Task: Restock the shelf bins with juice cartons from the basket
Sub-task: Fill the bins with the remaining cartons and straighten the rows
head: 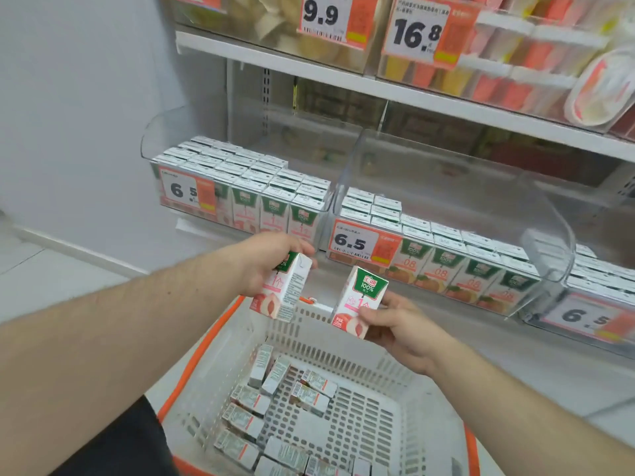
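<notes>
My left hand point(266, 257) grips a white and pink peach juice carton point(281, 290) from above, just over the far rim of the basket. My right hand point(395, 324) holds a second peach juice carton point(360, 300) by its lower end, tilted upright. Below them the white basket point(347, 341) with an orange rim holds several more cartons point(275, 403) lying flat along its left and near sides. Ahead on the shelf, a clear left bin point(171, 132) is packed with peach cartons point(271, 207). The clear middle bin point(536, 207) holds orange-labelled cartons point(443, 269) with open room at the back.
A third bin point(604, 304) with a 6.5 price tag sits at the far right. The upper shelf point(343, 80) carries clear boxes of packaged food behind price tags 9.9 and 16.8. A pale wall and floor lie to the left.
</notes>
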Demonstrator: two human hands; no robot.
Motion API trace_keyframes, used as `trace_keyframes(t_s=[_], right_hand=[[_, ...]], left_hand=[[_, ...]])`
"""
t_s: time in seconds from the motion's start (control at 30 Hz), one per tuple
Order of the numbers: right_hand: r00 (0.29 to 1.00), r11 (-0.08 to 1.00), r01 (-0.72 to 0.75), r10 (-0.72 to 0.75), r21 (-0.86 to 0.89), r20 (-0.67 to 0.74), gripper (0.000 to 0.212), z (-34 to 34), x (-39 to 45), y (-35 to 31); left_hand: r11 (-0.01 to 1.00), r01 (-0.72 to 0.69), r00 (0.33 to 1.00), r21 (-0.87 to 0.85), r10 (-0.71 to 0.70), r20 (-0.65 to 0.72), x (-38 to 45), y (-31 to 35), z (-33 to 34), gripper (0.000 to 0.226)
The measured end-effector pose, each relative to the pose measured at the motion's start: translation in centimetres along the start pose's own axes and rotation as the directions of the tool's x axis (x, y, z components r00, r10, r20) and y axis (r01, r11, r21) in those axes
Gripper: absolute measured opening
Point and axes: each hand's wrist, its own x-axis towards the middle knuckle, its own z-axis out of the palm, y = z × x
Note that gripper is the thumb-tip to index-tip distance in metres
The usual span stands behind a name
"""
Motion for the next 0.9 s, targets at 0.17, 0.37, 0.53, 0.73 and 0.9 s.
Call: trace_keyframes(t_s=[0.17, 0.37, 0.53, 0.73, 0.9], right_hand=[[0.99, 0.987, 0.141, -0.142, -0.077, -0.005, 0.035, 2.4, 0.5, -3.3], [0.966, 0.958, 0.244, -0.255, -0.152, -0.053, 0.023, 4.6, 1.4, -5.8], [0.96, 0.954, 0.277, -0.278, -0.117, 0.002, 0.036, 6.8, 1.7, -6.8], [0.927, 0.87, 0.345, -0.374, -0.354, -0.015, 0.046, 7.4, 2.1, -10.2], [0.882, 0.694, 0.396, -0.47, -0.602, 0.038, 0.056, 10.5, 2.4, -13.3]], left_hand=[[0.885, -0.232, 0.971, 0.404, 0.234, 0.045, -0.7, 0.6, -1.5, 0.024], [0.766, -0.404, 0.91, 0.5, 0.281, 0.305, -0.6, 0.9, -3.0, 0.038], [0.751, -0.496, 0.866, 0.436, 0.392, 0.309, -0.6, 1.3, -3.0, 0.026], [0.724, -0.54, 0.839, 0.429, 0.505, 0.204, -1.1, 2.2, -5.0, 0.024], [0.638, -0.574, 0.784, 0.514, 0.609, 0.12, -0.9, 2.8, -6.1, 0.02]])
